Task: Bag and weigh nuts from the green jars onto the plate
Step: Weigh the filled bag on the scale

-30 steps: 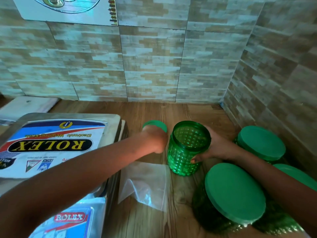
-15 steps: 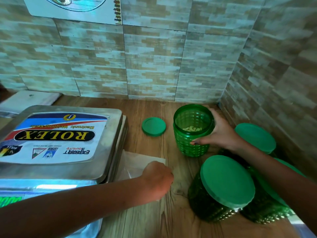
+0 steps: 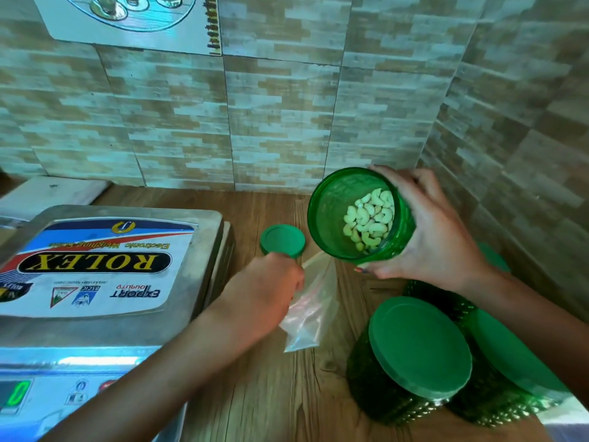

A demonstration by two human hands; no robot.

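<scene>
**Cashew jar tilted beside waiting bag**

The right hand (image 3: 427, 237) grips the open green jar (image 3: 331, 218), tipped mouth-forward, with cashews (image 3: 369, 221) pooled inside. At the jar's 7 o'clock, the left hand (image 3: 258, 295) appears to pinch a clear plastic bag (image 3: 309, 311), its fingers mostly hidden. The loose lid (image 3: 282, 240) lies on the table (image 3: 287, 393) at that hand's 12 o'clock, beside the scale (image 3: 105, 260).

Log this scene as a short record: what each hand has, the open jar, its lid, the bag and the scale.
left hand: holds the plastic bag beside the scale
right hand: grips the open jar, tilted
open jar: lidless, cashews inside
lid: flat on the counter, behind the left hand
scale: display shows 0
closed jars: lids on, under the right forearm
</scene>
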